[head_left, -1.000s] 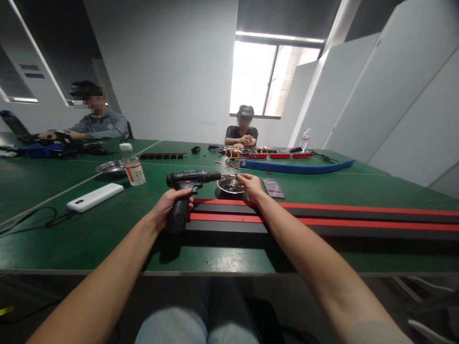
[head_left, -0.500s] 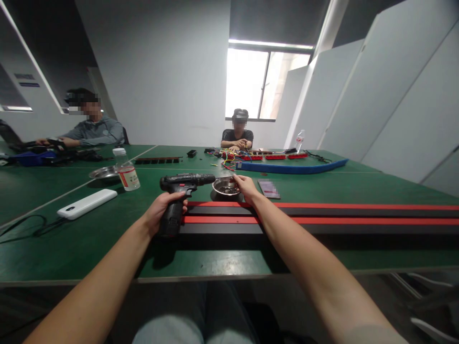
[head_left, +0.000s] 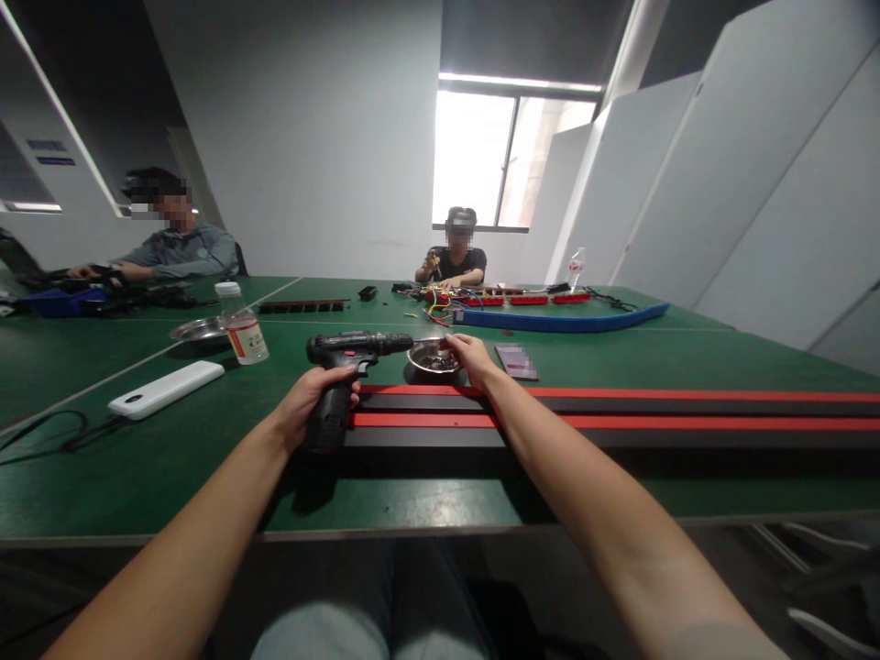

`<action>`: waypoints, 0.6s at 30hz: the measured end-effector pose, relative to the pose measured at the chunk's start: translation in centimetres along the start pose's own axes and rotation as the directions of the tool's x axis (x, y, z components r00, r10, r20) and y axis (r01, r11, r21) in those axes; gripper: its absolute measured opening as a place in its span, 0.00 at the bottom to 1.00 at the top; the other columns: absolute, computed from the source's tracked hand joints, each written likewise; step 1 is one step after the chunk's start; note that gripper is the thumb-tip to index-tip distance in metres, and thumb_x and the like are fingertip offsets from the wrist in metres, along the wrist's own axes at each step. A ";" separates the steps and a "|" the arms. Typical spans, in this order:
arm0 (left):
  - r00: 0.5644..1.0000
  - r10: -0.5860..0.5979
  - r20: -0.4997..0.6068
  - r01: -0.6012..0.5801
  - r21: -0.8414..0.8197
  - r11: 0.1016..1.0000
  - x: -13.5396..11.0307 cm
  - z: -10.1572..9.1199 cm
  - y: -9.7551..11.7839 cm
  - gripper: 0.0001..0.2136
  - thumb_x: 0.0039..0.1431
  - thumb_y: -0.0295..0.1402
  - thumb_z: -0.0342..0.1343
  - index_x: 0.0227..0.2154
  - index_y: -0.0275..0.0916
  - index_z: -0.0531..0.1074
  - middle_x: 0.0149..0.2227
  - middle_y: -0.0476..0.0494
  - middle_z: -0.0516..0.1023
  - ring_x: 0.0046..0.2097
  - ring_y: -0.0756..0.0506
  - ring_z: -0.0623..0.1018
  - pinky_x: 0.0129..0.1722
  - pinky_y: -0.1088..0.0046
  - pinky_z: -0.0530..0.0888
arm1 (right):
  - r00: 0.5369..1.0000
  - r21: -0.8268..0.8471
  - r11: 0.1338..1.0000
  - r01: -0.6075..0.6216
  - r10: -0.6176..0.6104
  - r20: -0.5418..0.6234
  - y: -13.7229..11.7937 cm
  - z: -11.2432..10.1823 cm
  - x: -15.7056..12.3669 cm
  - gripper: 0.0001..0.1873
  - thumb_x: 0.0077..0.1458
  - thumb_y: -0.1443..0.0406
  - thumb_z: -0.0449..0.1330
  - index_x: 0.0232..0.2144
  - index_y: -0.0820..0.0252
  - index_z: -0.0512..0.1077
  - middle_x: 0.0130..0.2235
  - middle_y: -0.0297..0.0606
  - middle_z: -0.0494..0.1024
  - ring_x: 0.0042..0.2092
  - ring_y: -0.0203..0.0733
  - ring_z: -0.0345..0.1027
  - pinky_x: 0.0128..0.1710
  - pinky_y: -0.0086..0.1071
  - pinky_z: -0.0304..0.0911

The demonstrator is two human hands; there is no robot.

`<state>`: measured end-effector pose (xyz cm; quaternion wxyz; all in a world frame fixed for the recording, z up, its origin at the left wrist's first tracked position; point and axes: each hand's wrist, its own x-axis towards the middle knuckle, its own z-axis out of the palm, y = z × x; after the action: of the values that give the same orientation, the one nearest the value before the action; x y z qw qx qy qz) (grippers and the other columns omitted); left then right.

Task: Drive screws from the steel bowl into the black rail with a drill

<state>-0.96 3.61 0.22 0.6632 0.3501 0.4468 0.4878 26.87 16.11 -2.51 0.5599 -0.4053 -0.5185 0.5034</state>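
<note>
My left hand (head_left: 313,396) is wrapped round the grip of a black cordless drill (head_left: 344,367), which stands upright on the green table (head_left: 171,449) with its nose pointing right. My right hand (head_left: 471,357) reaches over the rim of a small metal bowl (head_left: 430,357) holding small dark parts; its fingers are curled at the bowl's edge and what they pinch is too small to see. Just in front of both hands lies a long black and red rail (head_left: 619,417), running off to the right.
A white power bank (head_left: 165,389) with a cable, a water bottle (head_left: 237,323) and a metal dish (head_left: 196,330) lie to the left. A phone (head_left: 515,361) is right of the bowl. Two other people sit at the far side, with wires, red parts and a blue strip (head_left: 564,320).
The view dropped slightly after the first frame and then held. My hands stay on the drill and at the bowl. The far person has raised a hand.
</note>
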 end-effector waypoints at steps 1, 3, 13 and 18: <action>1.000 0.006 -0.001 -0.006 -0.004 1.000 0.0 0.0 0.0 0.06 0.60 0.31 0.62 0.32 0.32 0.75 0.27 0.43 0.79 0.23 0.47 0.80 0.20 0.74 0.78 | 1.000 -0.007 1.000 0.003 -0.003 -0.001 0.0 0.0 0.0 0.10 0.52 0.60 0.67 0.29 0.62 0.76 0.28 0.35 0.78 0.25 0.32 0.63 0.26 0.26 0.58; 1.000 0.003 0.000 -0.003 -0.013 1.000 0.0 -0.1 0.0 0.06 0.59 0.30 0.63 0.32 0.31 0.75 0.27 0.43 0.79 0.24 0.48 0.80 0.20 0.74 0.78 | 1.000 -0.029 1.000 0.004 -0.004 -0.007 0.0 0.0 -0.1 0.10 0.52 0.60 0.67 0.28 0.63 0.76 0.28 0.36 0.79 0.26 0.32 0.63 0.26 0.26 0.58; 1.000 -0.005 0.020 0.005 -0.019 1.000 0.2 -0.3 0.0 0.07 0.57 0.30 0.65 0.34 0.32 0.74 0.29 0.44 0.79 0.25 0.48 0.80 0.21 0.74 0.79 | 1.000 -0.036 0.999 -0.022 0.022 0.001 -0.4 0.1 -0.2 0.09 0.52 0.62 0.66 0.26 0.62 0.74 0.28 0.37 0.78 0.27 0.34 0.65 0.28 0.28 0.59; 1.000 -0.010 0.021 0.010 -0.011 1.000 0.2 -0.3 0.0 0.08 0.57 0.31 0.65 0.34 0.32 0.74 0.29 0.44 0.79 0.24 0.49 0.80 0.22 0.75 0.79 | 1.000 -0.034 0.999 -0.011 0.010 -0.020 -0.7 0.3 -0.5 0.09 0.49 0.63 0.66 0.24 0.62 0.73 0.26 0.35 0.76 0.26 0.33 0.62 0.28 0.28 0.58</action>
<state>-1.21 3.78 0.07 0.6722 0.3495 0.4388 0.4832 26.74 15.46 -1.87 0.5553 -0.4226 -0.5193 0.4933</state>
